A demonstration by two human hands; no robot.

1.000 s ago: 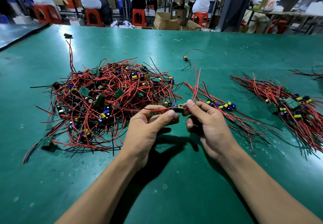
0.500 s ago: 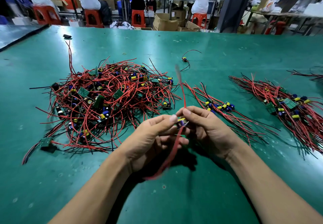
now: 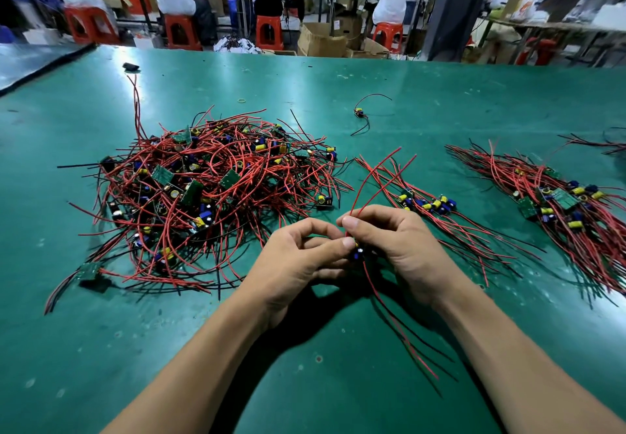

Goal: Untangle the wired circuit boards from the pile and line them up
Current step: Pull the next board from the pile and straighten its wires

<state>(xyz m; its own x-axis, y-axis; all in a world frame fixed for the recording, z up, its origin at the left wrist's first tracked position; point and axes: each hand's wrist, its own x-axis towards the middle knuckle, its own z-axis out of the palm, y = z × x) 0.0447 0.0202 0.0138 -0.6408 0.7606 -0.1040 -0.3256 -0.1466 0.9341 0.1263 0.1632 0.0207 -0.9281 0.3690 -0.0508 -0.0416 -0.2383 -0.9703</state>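
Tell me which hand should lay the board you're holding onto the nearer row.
Right. Both pinch the board, but the right hand sits beside the nearer row, while the left hand lies on the side of the pile and would likely have to cross over.

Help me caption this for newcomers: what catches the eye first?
The tangled pile of red-wired boards, left of centre on the green table. Nearer, the left hand and right hand pinch one board, wires trailing both ways. To their right lie a near row and a far row, combed straight.
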